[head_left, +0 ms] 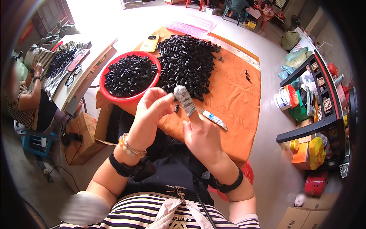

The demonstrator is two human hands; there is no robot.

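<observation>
My left hand is raised over the near edge of the orange-covered table, thumb and fingers drawn together in a pinch. What is in the pinch, if anything, is too small to make out. Close against its fingertips is the index finger of my right hand, wearing a grey knitted finger cover. That finger is stretched out, with the thumb apart from it; the other fingers are mostly hidden. Beyond the hands lies a heap of small black parts. A red basin full of similar parts stands to its left.
A yellow phone lies behind the basin, and a white-and-blue strip beside my right hand. A few loose black parts sit at the right. Another person works at a side table on the left. A dark wooden rack stands right.
</observation>
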